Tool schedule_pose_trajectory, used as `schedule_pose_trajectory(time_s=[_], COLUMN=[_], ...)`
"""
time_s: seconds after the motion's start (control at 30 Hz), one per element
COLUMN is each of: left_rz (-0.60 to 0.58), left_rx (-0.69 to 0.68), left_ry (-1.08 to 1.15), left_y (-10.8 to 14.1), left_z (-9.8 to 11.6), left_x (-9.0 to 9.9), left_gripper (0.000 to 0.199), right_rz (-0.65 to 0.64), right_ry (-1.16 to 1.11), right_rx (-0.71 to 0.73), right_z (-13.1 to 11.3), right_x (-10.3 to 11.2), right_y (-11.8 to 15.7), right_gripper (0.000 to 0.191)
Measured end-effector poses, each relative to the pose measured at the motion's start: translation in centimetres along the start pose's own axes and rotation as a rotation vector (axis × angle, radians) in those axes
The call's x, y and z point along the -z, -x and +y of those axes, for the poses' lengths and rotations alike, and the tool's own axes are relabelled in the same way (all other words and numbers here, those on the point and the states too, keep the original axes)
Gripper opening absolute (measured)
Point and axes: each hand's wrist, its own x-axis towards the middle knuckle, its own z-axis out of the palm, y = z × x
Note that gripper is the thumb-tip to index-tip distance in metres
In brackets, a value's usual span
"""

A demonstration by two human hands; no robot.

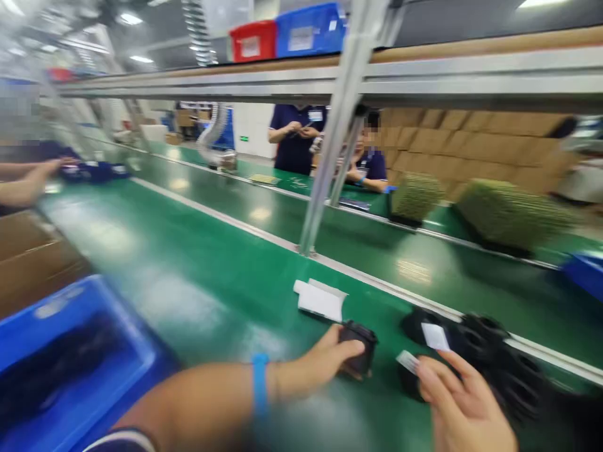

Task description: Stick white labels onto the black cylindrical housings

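My left hand (323,363), with a blue band at the wrist, is closed around a small black box-shaped device (358,348) at the green bench top. To its right, my right hand (466,402) pinches a small whitish label-like piece (407,361) between thumb and fingers. A second white piece (435,337) shows just beyond the index fingertip; whether that finger touches it I cannot tell. Several black rounded parts (485,336) lie behind and beside my right hand, blurred. An open white paper box or folded card (321,300) lies just beyond the device.
A blue bin (101,301) with dark contents stands at the lower left, beside a cardboard box (35,260). A metal post (325,169) rises from the bench divider to an overhead shelf (461,72). Co-workers (296,141) are across the bench; another person's hands (35,176) are at far left.
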Motion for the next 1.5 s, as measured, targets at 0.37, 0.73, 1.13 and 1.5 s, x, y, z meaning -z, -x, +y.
schedule_pose_trajectory(time_s=[0.37, 0.73, 1.13, 1.5], left_rz=[-0.053, -0.135, -0.128, -0.112], left_rx=[0.093, 0.361, 0.237, 0.136], left_ry=[0.058, 0.315, 0.148, 0.107], left_y=[0.9, 1.8, 2.4, 2.5], left_z=[-0.7, 0.7, 0.6, 0.4], left_x=[0.3, -0.4, -0.5, -0.8], left_gripper=[0.048, 0.056, 0.062, 0.039], right_rz=[-0.169, -0.142, -0.11, -0.206], right_ry=[-0.14, -0.147, -0.165, -0.175], right_rx=[-0.092, -0.144, -0.132, -0.235], right_z=[-1.1, -1.1, -1.4, -1.5], right_x=[-0.3, -0.5, -0.3, -1.4], right_y=[1.8, 1.9, 2.1, 2.9], right_gripper=[0.045, 0.048, 0.051, 0.068])
